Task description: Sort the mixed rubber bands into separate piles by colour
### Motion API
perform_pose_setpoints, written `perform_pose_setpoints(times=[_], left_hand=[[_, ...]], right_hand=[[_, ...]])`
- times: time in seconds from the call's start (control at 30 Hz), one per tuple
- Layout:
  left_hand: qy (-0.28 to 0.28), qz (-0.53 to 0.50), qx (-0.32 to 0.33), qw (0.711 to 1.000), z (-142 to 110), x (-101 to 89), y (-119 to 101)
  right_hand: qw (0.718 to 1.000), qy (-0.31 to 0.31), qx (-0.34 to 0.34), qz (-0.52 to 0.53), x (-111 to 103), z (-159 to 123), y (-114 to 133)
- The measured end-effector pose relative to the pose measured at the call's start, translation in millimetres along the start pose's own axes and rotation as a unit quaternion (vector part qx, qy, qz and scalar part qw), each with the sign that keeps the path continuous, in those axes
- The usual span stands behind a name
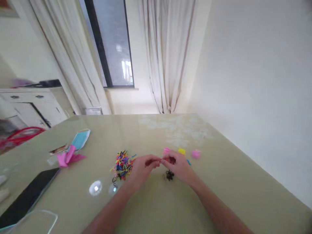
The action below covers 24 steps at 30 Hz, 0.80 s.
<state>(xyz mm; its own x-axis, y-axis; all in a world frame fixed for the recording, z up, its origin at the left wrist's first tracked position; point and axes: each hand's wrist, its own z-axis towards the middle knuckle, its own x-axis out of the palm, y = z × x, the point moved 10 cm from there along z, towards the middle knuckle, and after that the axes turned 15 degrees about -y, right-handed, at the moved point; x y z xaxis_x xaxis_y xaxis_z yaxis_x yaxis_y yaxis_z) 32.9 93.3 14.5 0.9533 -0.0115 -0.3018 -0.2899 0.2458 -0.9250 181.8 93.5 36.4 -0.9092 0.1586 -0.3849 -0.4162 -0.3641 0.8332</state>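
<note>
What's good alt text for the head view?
A person's left hand and right hand meet at the fingertips around a small red piece above a table. A multicolored pile lies beside the left hand, with small black bits near the right; a blue mask lies farther left.

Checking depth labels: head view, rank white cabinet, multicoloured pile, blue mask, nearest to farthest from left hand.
1. Multicoloured pile: beside the left hand.
2. Blue mask: farther left, on the table.
3. White cabinet: far left, beyond the table.
</note>
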Motion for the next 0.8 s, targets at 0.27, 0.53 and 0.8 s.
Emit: perform_pose_setpoints(times=[0.27,0.53,0.8], left_hand=[[-0.099,0.384,0.067,0.916,17,-57.0,-3],[-0.052,0.507,0.007,0.861,23,-72.7,25],[-0.080,0.460,-0.016,0.884,30,-78.5,33]], right_hand=[[0.985,-0.062,0.109,0.115,-32,11,-5],[0.974,-0.114,0.130,0.145,-47,17,-16],[0.973,-0.106,0.135,0.151,-43,18,-22]])
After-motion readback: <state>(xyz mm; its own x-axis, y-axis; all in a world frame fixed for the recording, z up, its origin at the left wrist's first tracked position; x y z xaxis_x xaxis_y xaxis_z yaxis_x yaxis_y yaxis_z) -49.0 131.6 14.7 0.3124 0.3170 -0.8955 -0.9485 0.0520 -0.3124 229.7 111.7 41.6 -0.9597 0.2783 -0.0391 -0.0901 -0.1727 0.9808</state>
